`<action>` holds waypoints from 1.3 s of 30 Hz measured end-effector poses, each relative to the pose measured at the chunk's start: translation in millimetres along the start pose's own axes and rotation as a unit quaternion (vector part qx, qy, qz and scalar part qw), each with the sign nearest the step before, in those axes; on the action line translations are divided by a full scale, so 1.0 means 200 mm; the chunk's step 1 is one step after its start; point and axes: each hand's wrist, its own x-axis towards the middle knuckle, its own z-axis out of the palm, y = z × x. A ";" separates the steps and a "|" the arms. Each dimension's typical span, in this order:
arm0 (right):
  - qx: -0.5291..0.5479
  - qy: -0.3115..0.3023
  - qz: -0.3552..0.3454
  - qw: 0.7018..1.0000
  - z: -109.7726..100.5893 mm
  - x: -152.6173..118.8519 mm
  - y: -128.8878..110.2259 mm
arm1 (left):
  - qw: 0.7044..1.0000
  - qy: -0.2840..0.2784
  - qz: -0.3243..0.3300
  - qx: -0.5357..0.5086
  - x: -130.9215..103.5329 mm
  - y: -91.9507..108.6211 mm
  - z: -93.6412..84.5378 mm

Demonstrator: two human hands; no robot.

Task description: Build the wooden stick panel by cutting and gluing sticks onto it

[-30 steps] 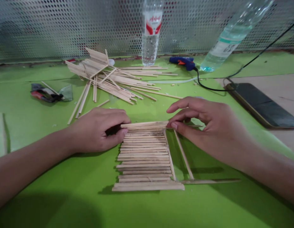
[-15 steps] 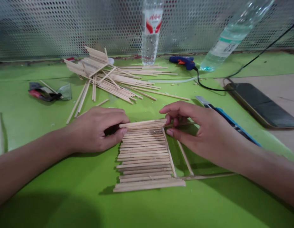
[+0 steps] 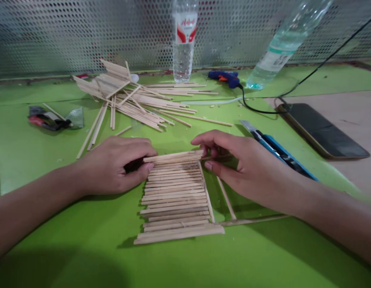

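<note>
A flat panel of wooden sticks [image 3: 176, 196], laid side by side in rows, rests on the green tabletop. My left hand [image 3: 122, 166] is closed on the panel's far left corner, thumb on the near side of the top stick and fingers behind it. At the far right corner, my right hand [image 3: 233, 158] has its thumb and index finger apart, and its other fingers curl close to the stick ends; I see nothing held in it. A frame of thin sticks [image 3: 225, 198] extends rightward from the panel, partly hidden under my right hand.
Loose wooden sticks [image 3: 137, 102] lie heaped at the back. Behind stand two water bottles [image 3: 183, 60], one tilted, and a blue glue gun [image 3: 224, 76] with a black cord. A utility knife [image 3: 278, 150] and phone [image 3: 323, 130] lie right; black-and-red pliers [image 3: 49, 120] lie left.
The whole view has shifted slightly, so everything appears a little further left. Both hands keep nearly the same places at the panel's far corners.
</note>
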 end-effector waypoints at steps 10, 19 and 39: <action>-0.008 -0.023 -0.004 1.000 -0.01 0.00 0.00 | 1.000 0.006 -0.005 -0.002 0.00 -0.01 0.01; -0.007 -0.008 -0.007 1.000 0.01 0.01 0.00 | 1.000 0.012 0.004 0.003 0.00 -0.01 0.01; -0.045 0.014 0.011 0.999 -0.01 0.04 0.03 | 1.000 -0.011 -0.012 -0.015 0.01 0.00 0.00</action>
